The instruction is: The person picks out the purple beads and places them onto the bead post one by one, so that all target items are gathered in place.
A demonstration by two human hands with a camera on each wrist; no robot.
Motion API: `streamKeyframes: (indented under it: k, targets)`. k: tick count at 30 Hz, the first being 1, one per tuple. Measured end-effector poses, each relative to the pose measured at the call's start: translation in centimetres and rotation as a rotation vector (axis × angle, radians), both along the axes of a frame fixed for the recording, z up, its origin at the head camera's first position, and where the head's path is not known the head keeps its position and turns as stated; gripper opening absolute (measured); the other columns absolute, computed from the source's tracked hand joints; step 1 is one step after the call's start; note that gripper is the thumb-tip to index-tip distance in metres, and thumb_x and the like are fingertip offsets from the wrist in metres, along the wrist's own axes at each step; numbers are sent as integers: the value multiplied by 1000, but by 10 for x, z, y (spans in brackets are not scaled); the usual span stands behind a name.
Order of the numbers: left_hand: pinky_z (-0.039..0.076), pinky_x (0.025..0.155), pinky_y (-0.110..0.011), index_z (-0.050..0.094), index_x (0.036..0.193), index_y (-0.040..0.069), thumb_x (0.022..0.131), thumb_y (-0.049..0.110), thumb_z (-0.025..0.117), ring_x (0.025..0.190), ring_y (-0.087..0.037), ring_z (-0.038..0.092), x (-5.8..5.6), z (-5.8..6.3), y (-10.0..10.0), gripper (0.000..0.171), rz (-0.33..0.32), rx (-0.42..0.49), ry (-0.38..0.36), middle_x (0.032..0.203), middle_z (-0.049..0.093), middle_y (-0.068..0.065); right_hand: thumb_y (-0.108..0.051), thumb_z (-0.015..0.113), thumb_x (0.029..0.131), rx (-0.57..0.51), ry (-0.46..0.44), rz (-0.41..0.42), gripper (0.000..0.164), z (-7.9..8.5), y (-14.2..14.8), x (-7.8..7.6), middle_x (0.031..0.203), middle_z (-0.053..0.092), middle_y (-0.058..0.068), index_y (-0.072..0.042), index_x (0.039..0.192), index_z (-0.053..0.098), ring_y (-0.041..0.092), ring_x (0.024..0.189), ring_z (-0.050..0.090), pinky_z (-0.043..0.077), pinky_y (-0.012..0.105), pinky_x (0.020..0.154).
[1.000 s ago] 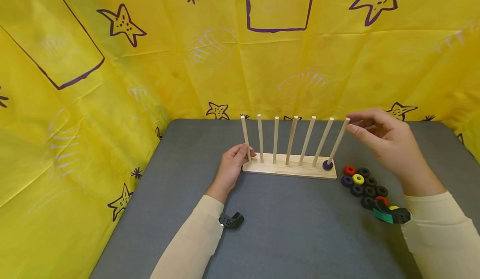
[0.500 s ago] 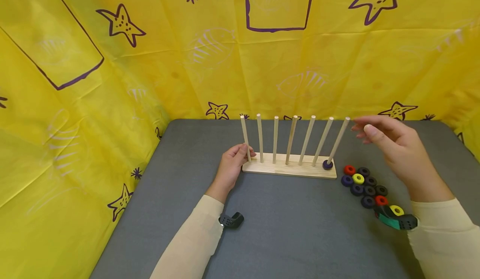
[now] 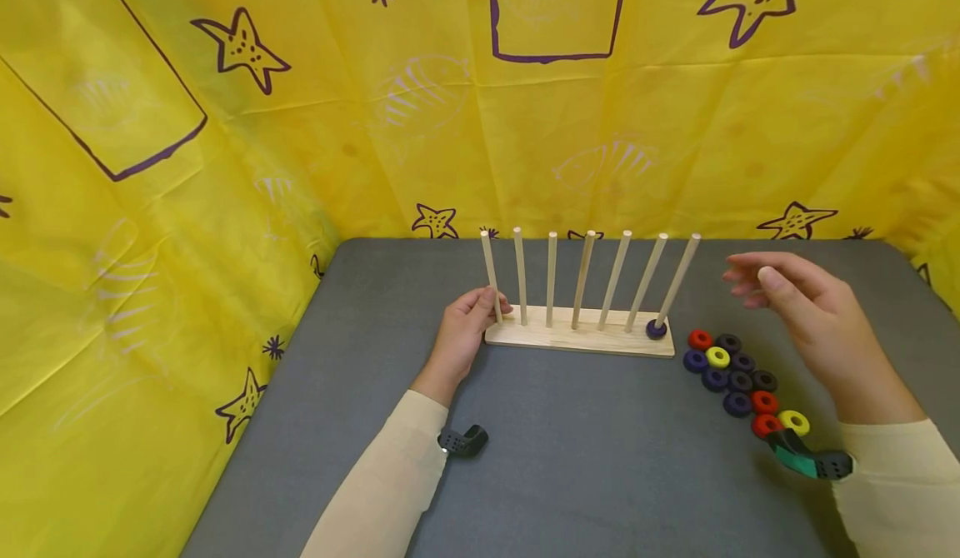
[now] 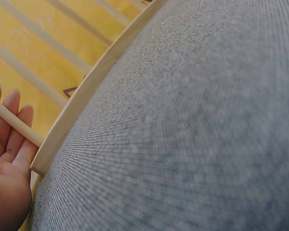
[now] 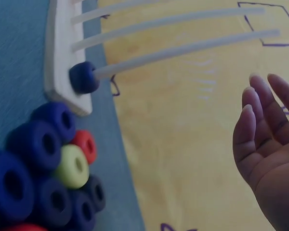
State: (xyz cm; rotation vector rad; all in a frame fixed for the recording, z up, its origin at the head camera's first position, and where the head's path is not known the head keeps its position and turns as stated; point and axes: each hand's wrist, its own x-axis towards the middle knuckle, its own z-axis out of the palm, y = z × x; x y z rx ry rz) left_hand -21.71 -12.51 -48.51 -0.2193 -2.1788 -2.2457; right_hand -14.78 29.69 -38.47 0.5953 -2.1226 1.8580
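A wooden peg stand [image 3: 577, 340] with a row of upright pegs stands on the grey table. My left hand [image 3: 467, 325] holds the leftmost peg [image 3: 489, 262] near its foot, thumb in front and fingers behind. In the left wrist view, that peg crosses before the fingers [image 4: 12, 120]; the thumb cannot be made out there. A dark blue ring [image 3: 656, 330] sits at the bottom of the rightmost peg [image 3: 678, 279]. My right hand [image 3: 806, 308] hovers right of that peg, apart from it, with loosely bent fingers and nothing in them.
Several loose rings in blue, black, red and yellow, including a yellow ring [image 3: 717, 357], lie clustered right of the stand, below my right hand. A yellow patterned cloth [image 3: 525, 141] hangs behind and left of the table [image 3: 562, 458].
My right hand has left the top of the rightmost peg and moved right and down, uncovering more rings. My left hand and the stand have stayed put.
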Motion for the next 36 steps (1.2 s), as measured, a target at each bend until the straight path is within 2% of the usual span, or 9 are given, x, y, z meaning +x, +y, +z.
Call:
streamKeyframes:
  k: [8,15,21,24,29,36]
  targets:
    - [55,104,-42,70,122,-11,116,30,58,115,-32,70,-1,0,0,43,-5,-6,-4,113,74,-22,0,47,116,126,-46,-124,32,-18,9,5,123,76,3,6,139,68,16,103,69,53,16,87]
    - [56,102,-40,72,119,-9,116,27,58,112,-30,71,-1,0,0,39,2,12,-8,110,75,-20,-2,47,116,-57,-134,-45,32,-38,23,6,122,77,4,4,139,69,15,104,68,53,16,88]
    - [56,100,-39,73,117,-8,116,27,59,110,-28,72,-1,0,1,38,5,26,-3,108,75,-17,-4,49,117,-82,-192,-55,31,-56,34,3,120,77,3,1,138,70,14,104,68,53,16,87]
    - [56,100,-39,73,117,-9,116,27,59,110,-28,72,-1,0,1,38,7,30,-2,108,75,-18,-7,51,117,-15,-234,-104,30,-63,39,0,119,78,-4,-6,137,72,11,102,68,53,15,85]
    - [55,102,-40,71,119,-11,116,29,59,111,-28,72,-2,-1,0,42,1,20,1,109,75,-18,-14,54,117,174,-303,-180,28,-76,47,-2,119,76,-14,-16,138,71,7,101,68,53,14,83]
    - [55,102,-41,70,121,-13,116,29,59,111,-29,71,-2,-2,-1,43,-10,28,9,110,75,-19,-23,58,116,281,-378,-170,31,-89,52,-1,119,73,-18,-11,144,65,5,102,65,51,13,84]
